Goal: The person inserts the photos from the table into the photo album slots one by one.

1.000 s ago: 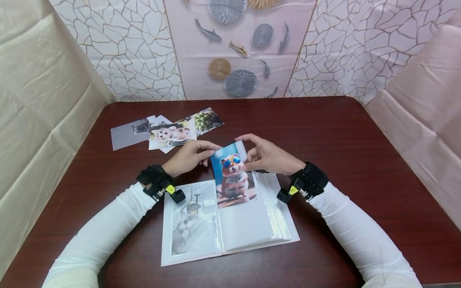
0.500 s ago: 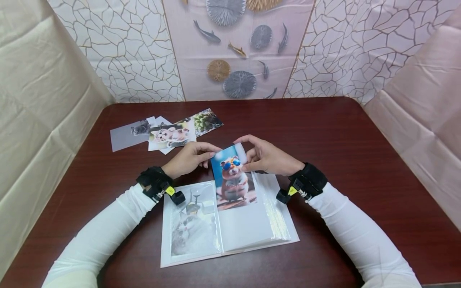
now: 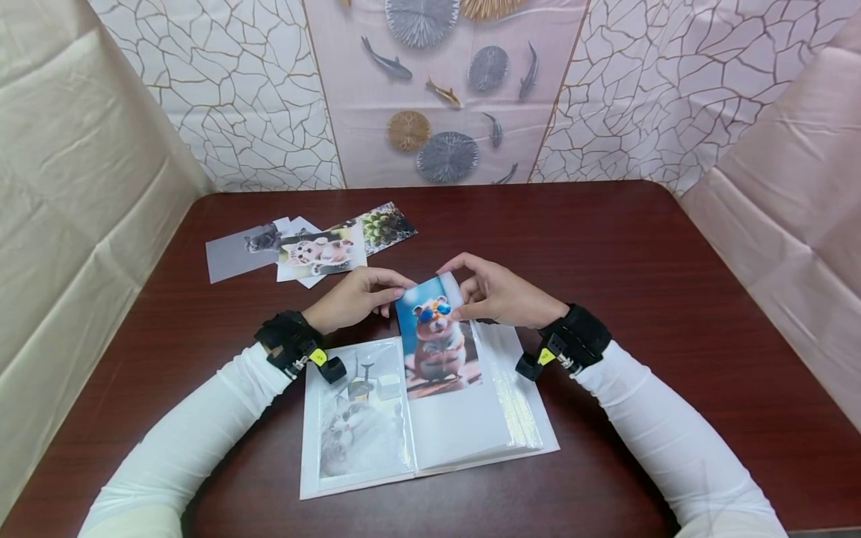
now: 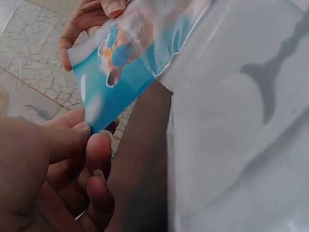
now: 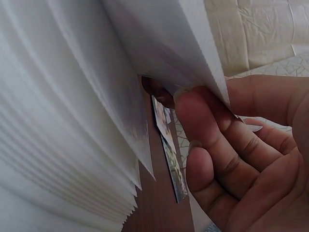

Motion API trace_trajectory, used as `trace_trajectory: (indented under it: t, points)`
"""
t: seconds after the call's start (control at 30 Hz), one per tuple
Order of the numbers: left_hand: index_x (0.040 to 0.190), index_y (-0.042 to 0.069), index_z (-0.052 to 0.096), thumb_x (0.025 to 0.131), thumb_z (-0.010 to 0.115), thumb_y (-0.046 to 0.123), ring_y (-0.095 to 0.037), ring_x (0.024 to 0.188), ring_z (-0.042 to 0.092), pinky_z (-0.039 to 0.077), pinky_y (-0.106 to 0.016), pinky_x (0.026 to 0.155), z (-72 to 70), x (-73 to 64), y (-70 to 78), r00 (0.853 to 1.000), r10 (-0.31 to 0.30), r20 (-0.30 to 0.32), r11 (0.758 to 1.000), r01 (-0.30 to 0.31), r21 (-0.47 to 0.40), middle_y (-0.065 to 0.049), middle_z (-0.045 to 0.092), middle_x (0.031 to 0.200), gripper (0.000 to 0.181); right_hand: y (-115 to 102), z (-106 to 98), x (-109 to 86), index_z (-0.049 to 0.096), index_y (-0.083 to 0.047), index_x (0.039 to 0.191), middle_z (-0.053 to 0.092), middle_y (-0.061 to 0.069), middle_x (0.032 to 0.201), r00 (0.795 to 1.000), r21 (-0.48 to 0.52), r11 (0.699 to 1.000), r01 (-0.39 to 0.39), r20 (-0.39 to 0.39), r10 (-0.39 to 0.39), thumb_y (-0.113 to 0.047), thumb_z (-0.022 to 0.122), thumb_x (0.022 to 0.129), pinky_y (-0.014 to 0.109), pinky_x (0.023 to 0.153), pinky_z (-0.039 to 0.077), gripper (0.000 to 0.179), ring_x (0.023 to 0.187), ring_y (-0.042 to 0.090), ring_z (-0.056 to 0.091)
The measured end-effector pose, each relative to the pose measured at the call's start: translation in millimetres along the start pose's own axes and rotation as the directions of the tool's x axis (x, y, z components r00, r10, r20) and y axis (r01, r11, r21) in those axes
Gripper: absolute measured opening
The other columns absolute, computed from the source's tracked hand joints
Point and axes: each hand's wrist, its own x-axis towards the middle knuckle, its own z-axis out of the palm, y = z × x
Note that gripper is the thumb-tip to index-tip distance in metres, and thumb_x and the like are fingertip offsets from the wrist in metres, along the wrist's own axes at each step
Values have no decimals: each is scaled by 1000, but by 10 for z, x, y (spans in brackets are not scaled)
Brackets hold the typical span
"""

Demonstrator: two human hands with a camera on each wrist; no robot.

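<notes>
A hamster photo [image 3: 437, 340] with blue sunglasses on the animal is partly inside a clear sleeve on the right page of an open photo album [image 3: 457, 430]. My left hand [image 3: 356, 297] pinches the photo's top left corner between thumb and fingers; the left wrist view shows this blue corner [image 4: 104, 108] outside the plastic [image 4: 166, 41]. At the upper right edge, my right hand [image 3: 504, 291] pinches the page and photo, thumb in front. In the right wrist view, its fingers [image 5: 198, 116] curl behind the white page [image 5: 159, 34]. The left page holds a pale cat photo [image 3: 363, 418].
Several loose photos lie overlapping at the back left of the dark wooden table [image 3: 646, 261], among them a grey cat photo [image 3: 238, 252], a pink-toned animal photo [image 3: 323, 254] and a plant photo [image 3: 386, 228]. Fabric walls [image 3: 74, 187] surround the table.
The hamster photo has slid slightly down into the sleeve, towards the album's lower edge. My left hand has moved down a little with it; my right hand has hardly moved.
</notes>
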Motion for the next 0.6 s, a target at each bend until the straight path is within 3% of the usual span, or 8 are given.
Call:
trace_trajectory:
  t: [0.6]
  points:
    - [122, 6, 72, 103, 58, 11, -27, 71, 62, 55, -35, 68, -31, -17, 15, 997, 7, 71, 1000, -9, 21, -12, 73, 107, 24, 11, 7, -6, 46, -6, 135, 69, 14, 87, 1000, -59, 998, 23, -3, -24, 1, 70, 92, 26, 71, 49, 50, 76, 20, 64]
